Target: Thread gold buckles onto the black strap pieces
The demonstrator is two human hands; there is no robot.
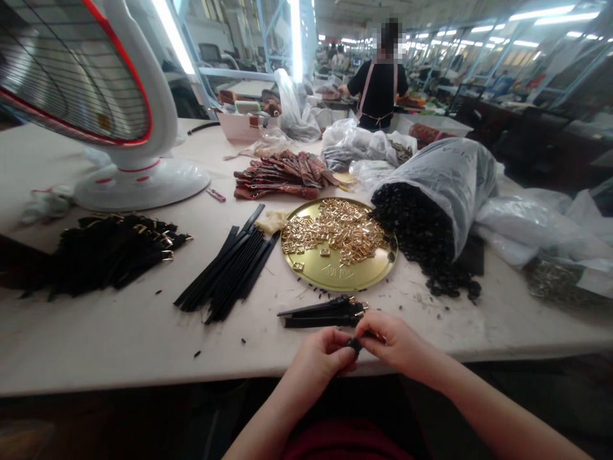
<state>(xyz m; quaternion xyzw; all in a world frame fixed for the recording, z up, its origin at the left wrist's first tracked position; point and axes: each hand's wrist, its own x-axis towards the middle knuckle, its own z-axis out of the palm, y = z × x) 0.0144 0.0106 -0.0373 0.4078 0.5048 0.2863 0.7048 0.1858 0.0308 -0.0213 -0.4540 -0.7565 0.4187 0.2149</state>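
Note:
My left hand [330,354] is closed around a small black piece [354,345] at the table's front edge; too little of it shows to tell its kind. Pinching at the same piece from the other side is my right hand [390,342], with its fingertips pressed together. Just beyond my hands lie a few black straps with gold buckles [323,314]. Behind those, a round gold tray [335,279] carries a heap of gold buckles [352,227]. A bundle of plain black strips [234,271] rests left of the tray.
A plastic bag [445,172] spills black pieces [416,220] right of the tray. Buckled black straps [115,249] are piled at left, before a white fan [143,182]. Reddish-brown pieces [287,174] lie behind the tray. Farther back stands a person [378,89] in an apron.

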